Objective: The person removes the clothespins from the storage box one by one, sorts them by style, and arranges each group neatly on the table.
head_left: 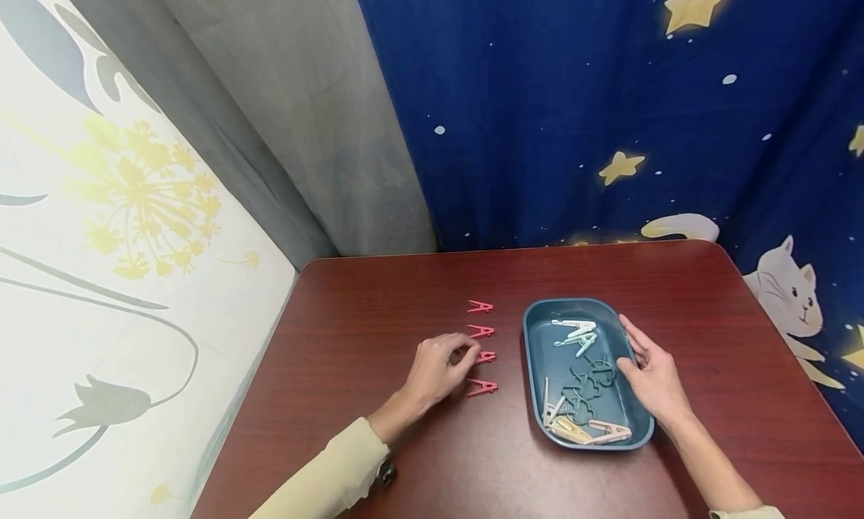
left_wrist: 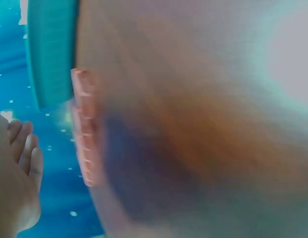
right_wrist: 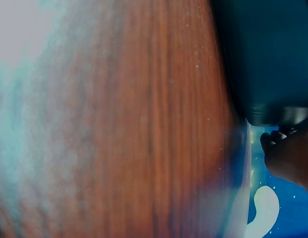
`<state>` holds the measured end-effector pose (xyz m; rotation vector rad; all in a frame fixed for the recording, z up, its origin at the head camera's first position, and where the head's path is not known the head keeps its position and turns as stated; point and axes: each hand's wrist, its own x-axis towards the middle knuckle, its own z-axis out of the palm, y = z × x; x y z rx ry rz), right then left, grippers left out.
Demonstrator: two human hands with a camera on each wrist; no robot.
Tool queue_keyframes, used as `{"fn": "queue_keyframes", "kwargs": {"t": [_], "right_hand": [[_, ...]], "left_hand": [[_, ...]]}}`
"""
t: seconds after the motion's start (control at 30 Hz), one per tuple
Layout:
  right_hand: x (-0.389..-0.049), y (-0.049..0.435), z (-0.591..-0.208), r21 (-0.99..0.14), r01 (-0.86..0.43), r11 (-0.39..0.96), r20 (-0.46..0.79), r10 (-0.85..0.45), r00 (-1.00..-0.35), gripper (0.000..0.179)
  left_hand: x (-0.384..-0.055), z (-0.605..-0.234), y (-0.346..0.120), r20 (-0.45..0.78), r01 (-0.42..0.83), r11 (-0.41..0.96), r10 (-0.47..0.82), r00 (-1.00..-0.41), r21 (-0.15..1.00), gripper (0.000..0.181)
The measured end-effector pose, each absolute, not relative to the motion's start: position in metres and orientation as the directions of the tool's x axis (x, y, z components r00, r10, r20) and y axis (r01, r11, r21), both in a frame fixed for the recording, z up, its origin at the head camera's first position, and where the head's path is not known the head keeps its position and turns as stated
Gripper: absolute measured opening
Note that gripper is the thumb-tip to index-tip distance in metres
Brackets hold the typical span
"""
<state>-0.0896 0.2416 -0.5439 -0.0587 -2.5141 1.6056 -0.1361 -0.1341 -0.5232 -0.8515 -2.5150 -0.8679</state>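
Several red clothespins form a column on the table; my left hand [head_left: 442, 365] is at the third red clothespin [head_left: 486, 357] from the back, its thumb and index fingertips close together at the peg's left end. In the left wrist view, the left hand [left_wrist: 20, 173] shows relaxed fingers, with a gap between them and the row of clothespins [left_wrist: 85, 129]. On the right, my right hand [head_left: 655, 376] grips the long side of a blue tray [head_left: 529, 354], thumb over the rim and fingers along the outside. Inside lie pale mint clothespins [head_left: 580, 335], dark green outline-shaped clips [head_left: 583, 388], yellow pegs [head_left: 568, 429] and a pink peg [head_left: 610, 431].
The reddish-brown wooden table [head_left: 378, 301] ends at a blue star-patterned curtain [head_left: 540, 129] and a grey curtain [head_left: 304, 114] behind. A white patterned wall [head_left: 135, 316] borders it on the left.
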Motion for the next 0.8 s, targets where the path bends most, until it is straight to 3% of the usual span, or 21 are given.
{"fn": "queue_keyframes", "kwargs": {"t": [0.43, 0.6, 0.8], "right_hand": [[-0.091, 0.240, -0.545, -0.896, -0.068, 0.439, 0.132, 0.116, -0.984, 0.073], [-0.093, 0.240, -0.546, -0.894, -0.083, 0.440, 0.148, 0.115, -0.982, 0.074], [-0.092, 0.241, -0.547, -0.892, -0.089, 0.443, 0.156, 0.118, -0.981, 0.075]], "left_hand": [[-0.173, -0.492, -0.052, 0.565, 0.667, 0.580, 0.385, -0.730, 0.467, 0.034], [-0.175, -0.491, -0.022, 0.529, 0.611, 0.576, 0.331, -0.781, 0.543, 0.042], [-0.167, -0.496, 0.009, 0.401, 0.483, 0.529, 0.270, -0.875, 0.698, 0.050]]}}
